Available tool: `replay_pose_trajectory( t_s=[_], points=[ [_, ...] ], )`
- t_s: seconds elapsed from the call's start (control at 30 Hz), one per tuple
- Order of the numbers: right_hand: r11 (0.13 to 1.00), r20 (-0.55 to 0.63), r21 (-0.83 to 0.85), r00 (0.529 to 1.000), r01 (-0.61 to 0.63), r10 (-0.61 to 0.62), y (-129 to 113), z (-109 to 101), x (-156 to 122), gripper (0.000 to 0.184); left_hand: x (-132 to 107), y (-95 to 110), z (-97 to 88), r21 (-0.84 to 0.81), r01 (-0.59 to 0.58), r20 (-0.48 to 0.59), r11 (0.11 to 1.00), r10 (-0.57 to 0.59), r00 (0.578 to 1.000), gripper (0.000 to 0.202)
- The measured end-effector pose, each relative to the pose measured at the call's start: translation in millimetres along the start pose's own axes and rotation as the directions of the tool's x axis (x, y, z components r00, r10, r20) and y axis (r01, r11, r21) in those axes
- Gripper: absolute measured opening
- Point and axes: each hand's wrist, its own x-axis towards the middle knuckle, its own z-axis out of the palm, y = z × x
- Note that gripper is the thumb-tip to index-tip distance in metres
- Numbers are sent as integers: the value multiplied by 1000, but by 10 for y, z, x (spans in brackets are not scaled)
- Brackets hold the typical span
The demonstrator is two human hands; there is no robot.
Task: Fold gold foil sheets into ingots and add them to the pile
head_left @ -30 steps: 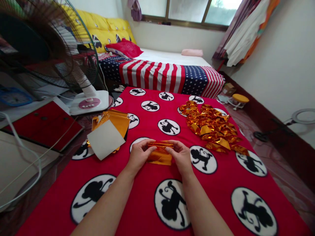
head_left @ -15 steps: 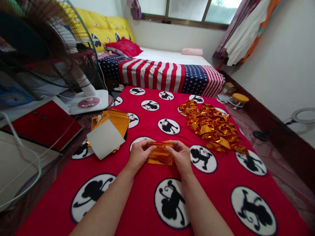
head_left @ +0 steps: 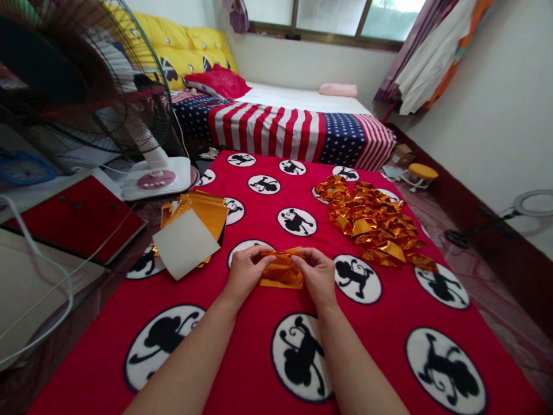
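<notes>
Between my two hands is a sheet of shiny gold foil paper, with a narrow fold along its far edge. My left hand pinches the left end of that fold, thumb on top. At the right end my right hand pinches it the same way; the fingers behind the paper are partly hidden. To the left lies a stack of gold foil sheets with a pale grey square sheet on top. Over on the right is a heap of folded gold foil pieces.
A red cloth with black monkey prints covers the surface under my hands. At left a fan stands beside a red-topped cabinet. A bed lies beyond, with a yellow stool on the floor at right.
Both hands keep their pinch on the foil paper and have hardly moved. The near part of the paper is slightly more creased and its lower edge sits a little higher.
</notes>
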Motion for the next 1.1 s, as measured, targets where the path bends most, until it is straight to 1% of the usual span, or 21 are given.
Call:
replay_pose_trajectory(
  t_s=[0.07,0.17,0.23,0.37,0.43,0.47,0.53,0.6,0.73,0.83,0.93,1.1],
  points=[
    [999,-4,-27,1000,27,-27,-8,-2,5,18,1,-3,0,-1,-12,6,1000,12,1000,15],
    [980,-14,-134,989,147,-150,-34,-8,17,12,5,-5,-4,25,-63,-6,998,63,998,12],
    [960,-9,-191,978,205,-210,-60,-13,21,10,9,-2,-12,59,-100,-29,993,102,994,12],
    [951,40,-200,972,237,-234,-102,-23,14,10,15,6,-34,102,-156,-70,983,163,984,11],
    [953,71,-202,974,227,-217,-103,-29,8,12,14,10,-42,94,-179,-43,979,184,982,10],
    [957,77,-202,977,209,-198,-98,-33,6,13,13,13,-44,82,-169,-15,982,171,985,11],
    [967,73,-194,986,163,-152,-80,-39,3,15,6,19,-44,55,-115,34,992,113,993,14],
    [973,65,-185,990,134,-124,-57,-44,1,16,-1,29,-41,41,-69,55,997,67,996,16],
    [979,87,-172,992,107,-93,-20,-56,0,16,-4,51,-41,33,-47,41,998,45,998,15],
    [991,104,-113,993,70,-58,-9,-63,1,18,4,56,-45,14,-31,13,999,31,999,15],
    [998,106,-59,994,31,-24,-23,-66,2,23,8,50,-46,3,-25,-13,1000,25,1000,15],
    [1000,111,-20,994,-6,8,-62,-66,2,22,11,48,-45,0,-10,-20,1000,10,1000,16]
  ],
)
